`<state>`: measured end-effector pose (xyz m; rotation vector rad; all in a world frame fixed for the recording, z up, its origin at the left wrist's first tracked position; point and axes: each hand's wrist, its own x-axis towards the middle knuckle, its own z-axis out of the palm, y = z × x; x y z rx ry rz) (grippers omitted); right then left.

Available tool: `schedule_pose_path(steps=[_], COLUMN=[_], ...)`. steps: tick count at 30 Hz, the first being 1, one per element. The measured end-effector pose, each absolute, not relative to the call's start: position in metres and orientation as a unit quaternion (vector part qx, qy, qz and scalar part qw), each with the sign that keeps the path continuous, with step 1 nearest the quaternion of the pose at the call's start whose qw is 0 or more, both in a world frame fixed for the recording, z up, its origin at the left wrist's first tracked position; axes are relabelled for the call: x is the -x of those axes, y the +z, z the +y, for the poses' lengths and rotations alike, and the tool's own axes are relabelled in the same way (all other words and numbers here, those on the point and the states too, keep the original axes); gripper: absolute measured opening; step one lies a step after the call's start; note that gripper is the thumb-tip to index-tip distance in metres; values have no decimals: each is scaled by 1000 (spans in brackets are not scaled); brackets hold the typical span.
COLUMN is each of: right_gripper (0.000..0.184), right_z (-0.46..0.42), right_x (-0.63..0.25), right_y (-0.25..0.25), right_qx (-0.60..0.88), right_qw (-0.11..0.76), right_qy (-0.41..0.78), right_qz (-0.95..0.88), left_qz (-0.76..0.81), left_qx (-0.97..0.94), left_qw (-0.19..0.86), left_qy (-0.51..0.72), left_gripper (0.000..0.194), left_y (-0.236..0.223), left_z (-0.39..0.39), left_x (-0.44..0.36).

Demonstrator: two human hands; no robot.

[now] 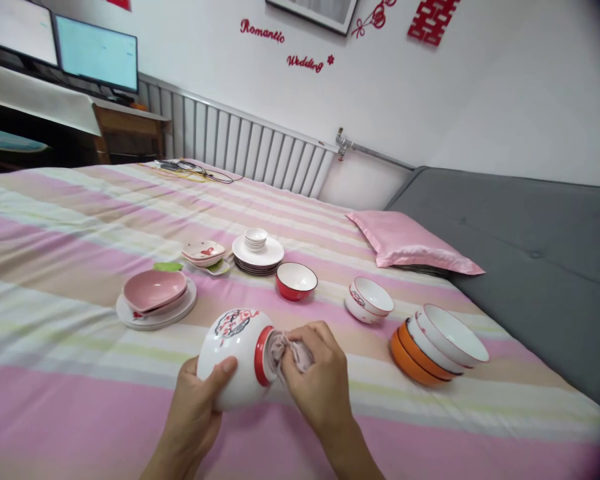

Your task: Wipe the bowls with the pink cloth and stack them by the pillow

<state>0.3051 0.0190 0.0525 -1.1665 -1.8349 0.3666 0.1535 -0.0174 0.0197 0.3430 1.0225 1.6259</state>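
A white bowl (233,370) with a red foot ring and a blossom pattern is tipped on its side above the bed. My left hand (200,393) grips it by the rim side, thumb lying on the outer wall. Bunched in my right hand (323,373) is a greyish-pink cloth (285,350), pressed against the bowl's base inside the foot ring. The fingers of my right hand are closed round the cloth. The bowl's inside faces away from view.
On the striped bed stand pink dishes on plates (155,290), small dishes (203,252), stacked plates with little bowls (258,252), a red bowl (297,281), white bowls (370,300) and a leaning stack of orange and white bowls (437,347). A pink pillow (413,241) rests by the grey headboard (525,253).
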Motion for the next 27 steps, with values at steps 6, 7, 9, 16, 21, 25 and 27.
schedule_pose_path(steps=[6, 7, 9, 16, 21, 25, 27], right_gripper=[18, 16, 14, 14, 23, 34, 38], right_z=[16, 15, 16, 18, 13, -6, -23], right_x=[-319, -323, -332, -351, -339, -341, -352], right_y=[72, 75, 81, 88, 85, 86, 84], right_qx=[419, 390, 331, 320, 380, 399, 402], right_qw=[349, 335, 311, 351, 421, 498, 521], right_qy=[308, 354, 439, 475, 516, 595, 616], right_qz=[-780, -781, -775, -740, -642, -488, -433], left_qz=[426, 421, 410, 372, 349, 385, 403], left_qx=[-123, -121, -117, -103, -147, -282, -324], left_qw=[558, 558, 560, 573, 574, 557, 559], left_qy=[702, 705, 710, 723, 727, 680, 648], left_gripper=[50, 51, 52, 61, 59, 63, 53], left_y=[19, 19, 20, 25, 24, 30, 38], left_z=[-15, -14, -13, -15, -14, -23, -36], left_x=[-153, -153, -153, -150, -149, -156, -162])
